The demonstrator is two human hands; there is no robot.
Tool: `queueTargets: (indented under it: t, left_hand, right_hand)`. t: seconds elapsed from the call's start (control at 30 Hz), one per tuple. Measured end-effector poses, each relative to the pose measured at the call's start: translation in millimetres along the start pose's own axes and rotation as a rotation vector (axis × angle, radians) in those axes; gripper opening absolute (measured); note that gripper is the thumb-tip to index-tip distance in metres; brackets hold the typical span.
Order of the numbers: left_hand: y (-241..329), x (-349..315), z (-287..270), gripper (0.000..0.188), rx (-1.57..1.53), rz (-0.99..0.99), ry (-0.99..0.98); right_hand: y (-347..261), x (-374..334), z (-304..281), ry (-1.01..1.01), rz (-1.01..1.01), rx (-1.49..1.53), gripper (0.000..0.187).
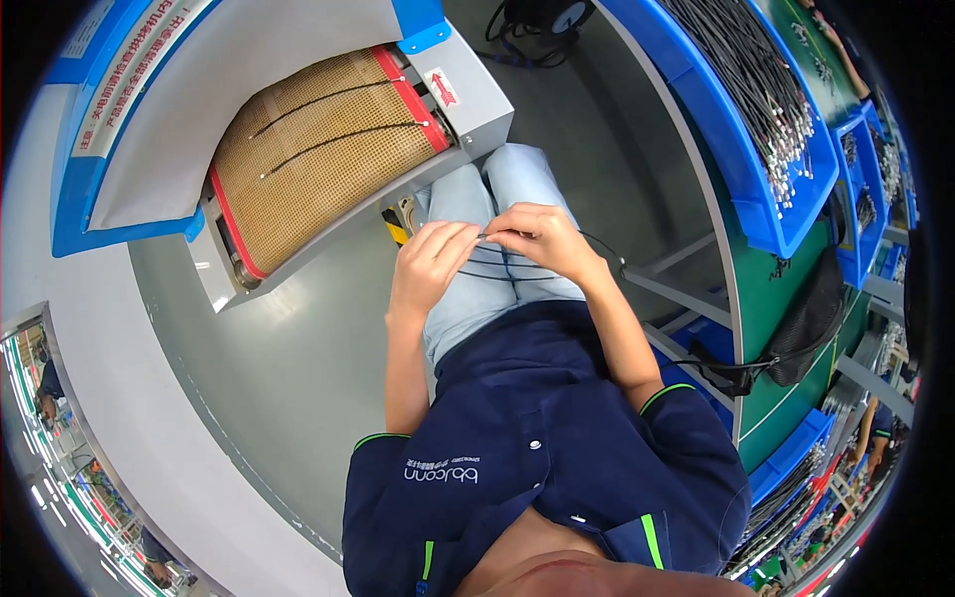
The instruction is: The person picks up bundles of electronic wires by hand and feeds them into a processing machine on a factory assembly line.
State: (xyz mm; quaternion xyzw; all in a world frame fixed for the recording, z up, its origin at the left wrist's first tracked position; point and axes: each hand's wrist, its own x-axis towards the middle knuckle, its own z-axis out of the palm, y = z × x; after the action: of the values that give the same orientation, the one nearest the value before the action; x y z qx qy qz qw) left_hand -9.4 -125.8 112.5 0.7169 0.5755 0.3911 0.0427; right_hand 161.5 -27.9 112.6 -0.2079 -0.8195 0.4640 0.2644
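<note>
Above my lap, my left hand (434,263) and my right hand (543,239) meet with their fingertips pinched close together on a thin black cable (603,245). A short dark piece of it shows between the fingertips; the fingers hide the rest of that spot. Lengths of black cable hang in loops under my hands across my thighs. Past my left hand, a tan mesh conveyor belt (298,204) with red edges carries two black cables, an upper one (328,97) and a lower one (343,146), lying apart with small light-coloured ends.
A grey and blue machine housing (149,169) arches over the belt at the left. To the right, a green-topped table (781,403) holds blue bins, the largest bin (751,214) full of black cables. A black mesh bag (811,323) sits beside them. Other people's arms show at the far right.
</note>
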Motion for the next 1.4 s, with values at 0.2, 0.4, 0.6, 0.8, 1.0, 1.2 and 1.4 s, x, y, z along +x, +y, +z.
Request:
queueTargets:
  t: [0.2,0.4,0.6,0.8,1.0,1.2,1.4]
  left_hand:
    - [0,-1,8,0.021,-0.093,-0.008,-0.002]
    - [3,-1,16,0.016,-0.144,-0.091,-0.028]
    - [6,5,27,0.015,-0.127,-0.081,-0.009]
    - [0,-1,32,0.014,-0.050,-0.149,-0.014]
    - [-23,-28,20,0.015,0.036,-0.368,0.041]
    - [-26,-35,27,0.015,0.053,-0.465,0.041]
    - [-27,-39,32,0.013,0.052,-0.478,0.046]
  right_hand:
    - [-2,-3,-4,0.020,0.037,-0.007,0.009]
    - [8,-10,-18,0.020,0.060,-0.028,0.009]
    - [15,-17,-26,0.040,0.052,-0.019,0.009]
    - [28,-27,-59,-0.063,0.165,-0.063,0.012]
    - [48,-57,-118,-0.028,0.426,-0.164,0.011]
    - [57,-68,-133,0.001,0.432,-0.139,0.014]
    - [67,-74,-133,0.093,0.239,-0.247,0.012]
